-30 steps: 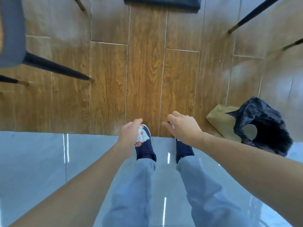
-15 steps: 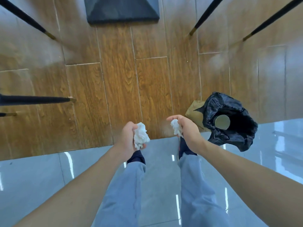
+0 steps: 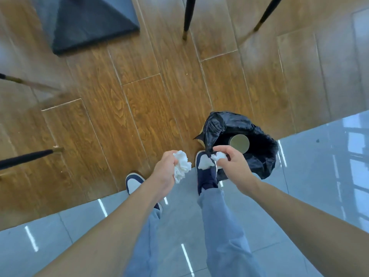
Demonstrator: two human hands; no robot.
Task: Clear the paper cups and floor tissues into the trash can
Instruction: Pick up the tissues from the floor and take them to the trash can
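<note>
Farthest left, black chair legs (image 3: 26, 157) are seen slanting over the wood-patterned floor (image 3: 139, 108), with a dark mat (image 3: 87, 25) toward its far left corner. Next, a crumpled white tissue (image 3: 181, 165) is gripped in the curled fingers of the left hand (image 3: 166, 172), held above the seam where the wood meets the grey tiles (image 3: 319, 176). Further right, a smaller tissue wad (image 3: 218, 156) is pinched between thumb and fingers of the right hand (image 3: 232, 166) — at the near rim of the black-lined trash can (image 3: 259, 156), in which a paper cup (image 3: 239, 143) is lodged.
</note>
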